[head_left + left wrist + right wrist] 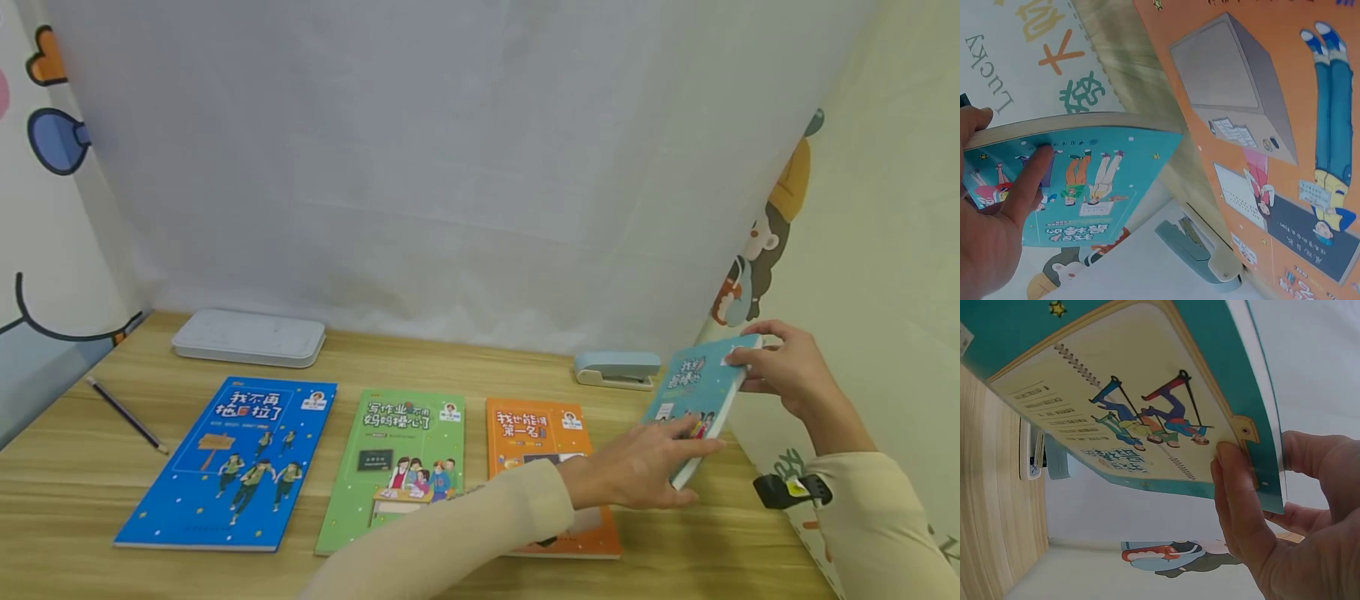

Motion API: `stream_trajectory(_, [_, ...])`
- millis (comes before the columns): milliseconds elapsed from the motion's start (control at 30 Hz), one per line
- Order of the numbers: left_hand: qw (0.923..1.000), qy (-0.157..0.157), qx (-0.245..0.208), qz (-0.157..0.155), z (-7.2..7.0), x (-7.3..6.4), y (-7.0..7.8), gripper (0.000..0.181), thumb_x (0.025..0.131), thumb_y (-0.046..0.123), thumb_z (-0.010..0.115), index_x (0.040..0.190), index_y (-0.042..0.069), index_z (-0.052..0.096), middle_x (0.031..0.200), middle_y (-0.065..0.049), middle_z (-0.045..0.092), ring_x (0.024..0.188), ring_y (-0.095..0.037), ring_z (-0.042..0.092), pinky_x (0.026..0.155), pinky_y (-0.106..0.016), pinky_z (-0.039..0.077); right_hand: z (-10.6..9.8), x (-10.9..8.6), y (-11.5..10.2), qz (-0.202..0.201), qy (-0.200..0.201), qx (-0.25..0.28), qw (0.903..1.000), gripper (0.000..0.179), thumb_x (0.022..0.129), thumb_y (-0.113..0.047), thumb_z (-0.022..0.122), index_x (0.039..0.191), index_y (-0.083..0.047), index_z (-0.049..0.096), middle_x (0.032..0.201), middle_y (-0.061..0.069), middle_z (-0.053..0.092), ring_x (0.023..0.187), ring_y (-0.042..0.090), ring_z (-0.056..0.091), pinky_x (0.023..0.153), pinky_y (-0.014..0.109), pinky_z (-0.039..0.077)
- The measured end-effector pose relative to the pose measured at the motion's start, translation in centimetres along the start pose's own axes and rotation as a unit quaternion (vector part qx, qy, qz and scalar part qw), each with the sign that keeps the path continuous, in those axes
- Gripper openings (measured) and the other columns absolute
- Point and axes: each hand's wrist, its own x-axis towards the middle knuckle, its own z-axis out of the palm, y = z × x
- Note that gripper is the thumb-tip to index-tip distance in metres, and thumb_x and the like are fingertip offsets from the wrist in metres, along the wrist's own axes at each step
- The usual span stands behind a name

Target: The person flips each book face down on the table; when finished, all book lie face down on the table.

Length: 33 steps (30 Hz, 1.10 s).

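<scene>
A teal book is held tilted above the right end of the table, between both hands. My right hand grips its upper right corner, thumb on one face and fingers on the other, as the right wrist view of its back cover shows. My left hand holds the lower edge; in the left wrist view a finger lies across the front cover and the thumb is at the page edge. Just left of it, an orange book lies flat, partly covered by the left forearm.
A green book and a blue book lie flat further left. Behind stand a light blue stapler and a white case. A pencil lies at the far left. Hanging cloth borders the table's back.
</scene>
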Motion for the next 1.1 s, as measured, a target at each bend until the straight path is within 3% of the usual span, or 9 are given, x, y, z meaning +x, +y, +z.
stream_trajectory(133, [0.9992,-0.002,-0.040,0.006,-0.2,-0.1,-0.3,0.063,0.094,0.023,0.069,0.152,0.023,0.044,0.156,-0.007,0.044,0.085,-0.003,0.064,0.070,-0.007,0.045,0.2,0.0,-0.2,0.008,-0.007,-0.018,0.9998,0.056,0.095,-0.008,0.059,0.139,0.012,0.031,0.095,0.011,0.062,0.067,0.007,0.070,0.067,0.031,0.062])
stream_trajectory(267, [0.9967,-0.003,-0.081,-0.003,-0.3,-0.2,-0.6,0.064,0.094,0.013,0.067,0.153,0.022,0.043,0.154,-0.006,0.046,0.084,-0.001,0.062,0.068,-0.007,0.042,0.3,0.2,-0.4,0.019,-0.011,-0.029,0.9993,0.057,0.095,-0.008,0.060,0.140,0.012,0.031,0.102,0.017,0.062,0.067,0.007,0.069,0.068,0.032,0.062])
stream_trajectory(367, [0.9927,0.002,-0.119,-0.019,-0.4,-0.3,-0.8,0.065,0.094,0.008,0.066,0.153,0.024,0.042,0.148,-0.003,0.054,0.083,0.001,0.057,0.065,-0.007,0.041,0.4,0.4,-0.6,0.022,-0.010,-0.045,0.9987,0.058,0.094,-0.010,0.061,0.139,0.013,0.032,0.103,0.019,0.061,0.066,0.007,0.069,0.066,0.031,0.062])
stream_trajectory(567, [0.9806,0.004,-0.190,-0.048,-0.5,-0.7,-1.1,0.066,0.095,0.001,0.061,0.154,0.025,0.041,0.141,-0.004,0.060,0.044,-0.002,0.033,0.044,-0.011,0.032,0.8,0.5,-0.9,0.019,-0.013,-0.082,0.9964,0.060,0.095,-0.013,0.059,0.141,0.015,0.033,0.102,0.020,0.061,0.064,0.009,0.070,0.063,0.031,0.062])
stream_trajectory(833, [0.9690,0.025,-0.237,-0.065,-0.2,-1.0,-1.1,0.066,0.095,-0.003,0.058,0.153,0.025,0.043,0.139,-0.009,0.061,0.040,-0.002,0.028,0.041,-0.011,0.031,1.2,0.5,-1.0,0.015,-0.016,-0.097,0.9950,0.062,0.095,-0.015,0.059,0.141,0.016,0.032,0.106,0.027,0.061,0.066,0.010,0.071,0.064,0.031,0.062])
stream_trajectory(1100, [0.9588,0.059,-0.272,-0.059,0.1,-1.2,-1.0,0.066,0.094,-0.006,0.056,0.152,0.023,0.045,0.144,-0.009,0.057,0.038,-0.001,0.026,0.039,-0.011,0.032,1.6,0.9,-0.9,0.008,-0.029,-0.113,0.9931,0.063,0.098,-0.023,0.059,0.142,0.014,0.033,0.093,0.015,0.065,0.068,0.006,0.068,0.064,0.029,0.062])
